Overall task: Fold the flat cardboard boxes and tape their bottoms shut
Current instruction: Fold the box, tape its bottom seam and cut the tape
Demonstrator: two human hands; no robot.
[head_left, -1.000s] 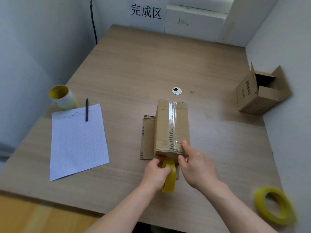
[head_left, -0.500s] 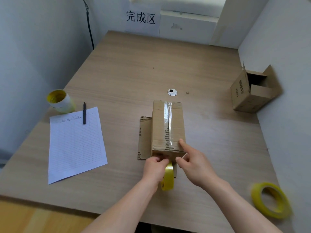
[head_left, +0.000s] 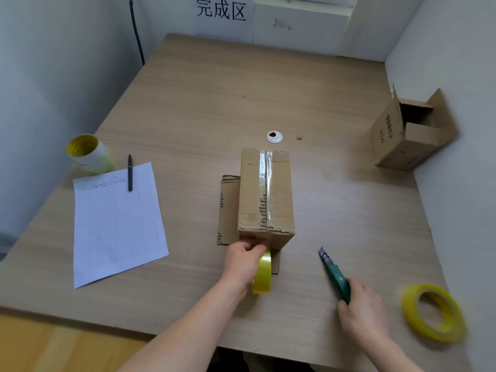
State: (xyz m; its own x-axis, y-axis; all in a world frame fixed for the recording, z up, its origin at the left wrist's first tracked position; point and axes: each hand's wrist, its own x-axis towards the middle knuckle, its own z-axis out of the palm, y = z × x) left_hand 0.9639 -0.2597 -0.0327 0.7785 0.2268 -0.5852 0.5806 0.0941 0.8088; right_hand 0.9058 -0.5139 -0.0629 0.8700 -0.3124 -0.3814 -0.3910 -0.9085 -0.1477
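Counter (head_left: 201, 103): pale wood-grain top, walled on the left, far and right sides.

Cardboard box (head_left: 252, 194): near the middle of the counter, just in front of the person, long axis running away from the viewer. Two flaps meet on its upper face. One loose flap (head_left: 228, 210) lies flat on the counter at its left side.

Clear tape strip (head_left: 265, 183): runs along the seam from the far edge to the near edge of the upper face.

Left grip (head_left: 243, 260): fingers curled, fingertips against the near end of the cardboard box, holding a yellow tape roll (head_left: 263, 272) that stands on edge just below the box.

Right grip (head_left: 365, 315): closed round the handle of a green utility knife (head_left: 335, 275). The knife's tip points up-left toward the box and is apart from it.

Second yellow tape roll (head_left: 432, 312): lies near the counter's right front corner, just right of the right grip, blurred.

Second cardboard box (head_left: 389, 138): against the right wall, flaps open, printing on its left face.

Lined paper sheet (head_left: 115, 221): on the left of the counter, with a black pen (head_left: 130, 171) across its top edge.

White cylinder with a yellow inside (head_left: 88, 153): beside the sheet's far left corner.

Round grommet (head_left: 274, 136): set in the counter beyond the box.

Paper sign (head_left: 221, 10): on the far wall, three printed characters.
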